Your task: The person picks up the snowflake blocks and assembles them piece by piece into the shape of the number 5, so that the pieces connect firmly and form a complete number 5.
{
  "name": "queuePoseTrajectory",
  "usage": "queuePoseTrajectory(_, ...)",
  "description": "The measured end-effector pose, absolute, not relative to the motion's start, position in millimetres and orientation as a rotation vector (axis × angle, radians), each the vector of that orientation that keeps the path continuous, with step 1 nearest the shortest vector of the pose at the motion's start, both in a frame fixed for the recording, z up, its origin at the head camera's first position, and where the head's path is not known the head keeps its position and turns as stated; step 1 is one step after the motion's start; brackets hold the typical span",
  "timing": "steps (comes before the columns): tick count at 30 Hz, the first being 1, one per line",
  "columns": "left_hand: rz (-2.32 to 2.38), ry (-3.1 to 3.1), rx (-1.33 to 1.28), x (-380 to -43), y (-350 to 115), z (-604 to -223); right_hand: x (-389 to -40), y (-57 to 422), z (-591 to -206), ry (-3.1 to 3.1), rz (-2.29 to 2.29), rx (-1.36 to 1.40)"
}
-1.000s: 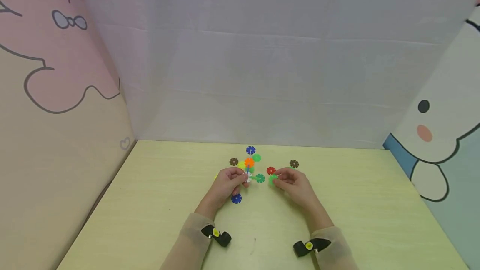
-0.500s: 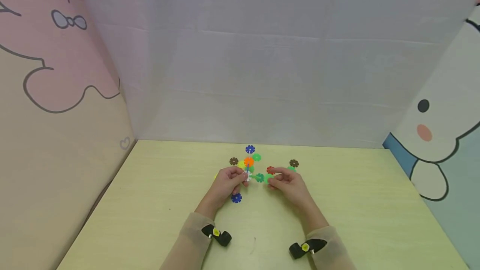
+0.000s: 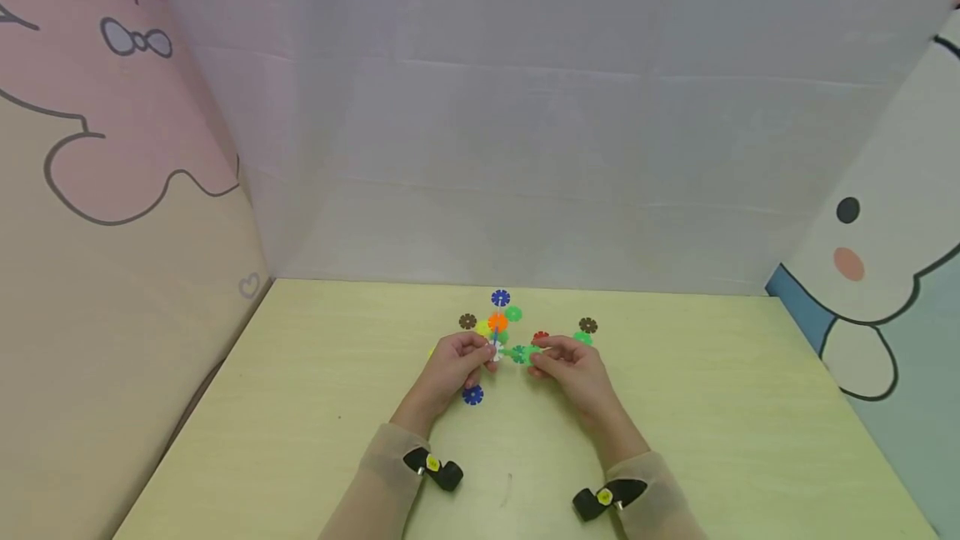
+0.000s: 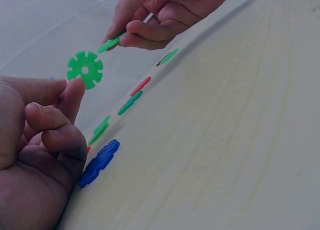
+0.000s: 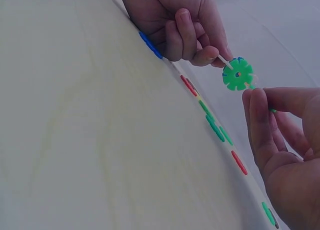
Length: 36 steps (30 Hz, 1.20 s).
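Observation:
My left hand (image 3: 456, 363) pinches a white notched plastic disc (image 3: 496, 351), part of a joined chain of connector discs. An orange disc (image 3: 497, 322) rises above it, with a blue disc (image 3: 500, 297) beyond. On the chain's right side sits a green disc (image 4: 75, 69), its notched face turned to the left wrist camera. Between thumb and fingers, my right hand (image 3: 573, 367) holds a light green disc (image 3: 531, 354). Its edge comes right up to the chain's green disc in the head view; in the left wrist view this held disc (image 4: 107, 45) is seen nearly edge-on.
Loose discs lie on the pale wooden table (image 3: 315, 407): a blue one (image 3: 472, 395) below the left hand, brown ones at left (image 3: 468, 321) and right (image 3: 588, 325), a red one (image 3: 541, 336), and several green and yellow. A white curtain (image 3: 480, 148) hangs behind.
My right hand has moved left, bringing its light green disc from apart up to the green disc on the chain. My left hand stays nearly still, gripping the white disc.

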<state>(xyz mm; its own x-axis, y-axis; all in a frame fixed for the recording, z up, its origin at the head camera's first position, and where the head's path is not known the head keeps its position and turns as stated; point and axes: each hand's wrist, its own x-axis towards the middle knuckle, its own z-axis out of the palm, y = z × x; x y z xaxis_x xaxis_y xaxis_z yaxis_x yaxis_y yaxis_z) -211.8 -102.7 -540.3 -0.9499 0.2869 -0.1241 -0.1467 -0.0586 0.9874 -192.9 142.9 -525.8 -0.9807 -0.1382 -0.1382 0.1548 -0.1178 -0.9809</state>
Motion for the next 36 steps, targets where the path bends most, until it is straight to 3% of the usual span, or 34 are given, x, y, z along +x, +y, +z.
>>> queuePoseTrajectory(36,2.059,1.954,0.183,-210.5,-103.2,-539.6,-188.4,135.9,-524.3,1.973,-2.174,0.004)
